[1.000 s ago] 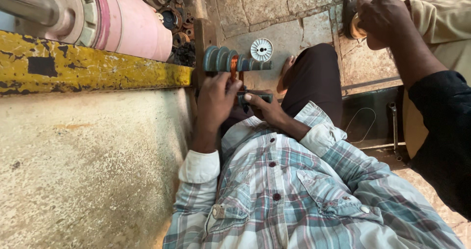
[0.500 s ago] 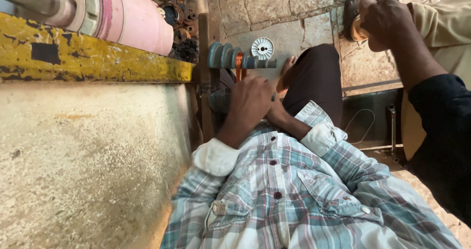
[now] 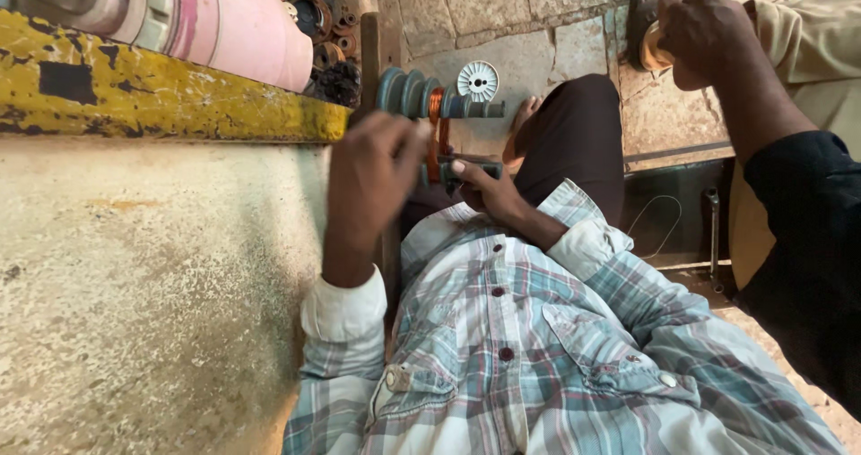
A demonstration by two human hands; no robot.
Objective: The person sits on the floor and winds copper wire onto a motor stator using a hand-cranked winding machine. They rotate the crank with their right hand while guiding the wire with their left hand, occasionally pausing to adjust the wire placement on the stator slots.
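Fingers of the right hand (image 3: 480, 186) clamp a dark tool (image 3: 466, 170) at centre frame; the left hand's (image 3: 372, 173) grip is blurred, I cannot tell. The copper wire coil (image 3: 437, 123) looks thin and easily kinked, best held by its spool flanges.

Glossy copper wire coil (image 3: 435, 132)
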